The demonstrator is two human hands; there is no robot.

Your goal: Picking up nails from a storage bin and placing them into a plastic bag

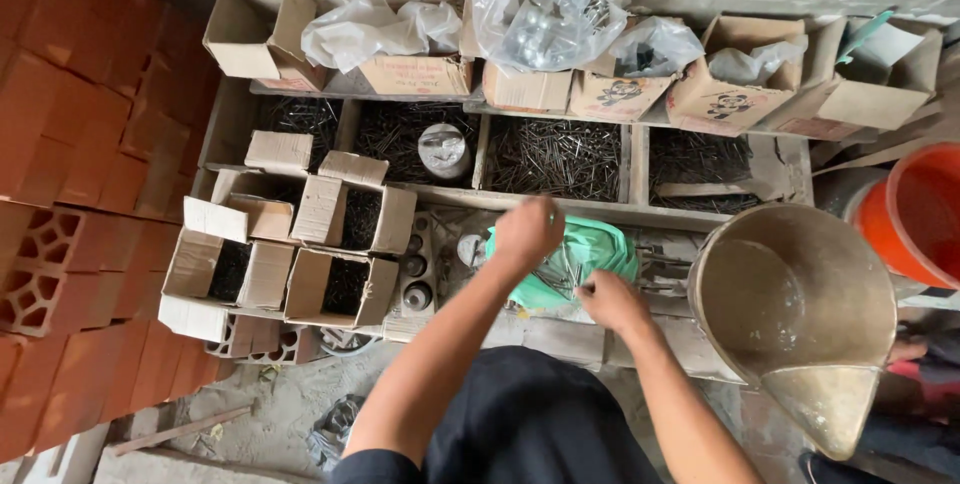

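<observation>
Hands at a green bag of nails

Nails fill the thin green plastic bag point(590, 249) that sits at mid-frame on the low wooden counter point(560, 329). The left hand point(527, 231) hovers over the bag's left edge with its grip pressed together, seemingly pinching the plastic to keep the mouth up. The right hand point(612, 301) sits at the bag's lower right edge, fingers curled in; whether it pinches plastic or nails I cannot tell.

Above the hands, a wooden tray of compartments point(555, 156) holds loose dark nails sorted by size. Open cardboard boxes point(290, 259) of dark fasteners crowd the left. A large brass scale scoop point(800, 304) stands close on the right, hemming in the right forearm. An orange plastic bucket point(915, 214) sits at far right, red hollow bricks point(70, 194) stack along the left.
</observation>
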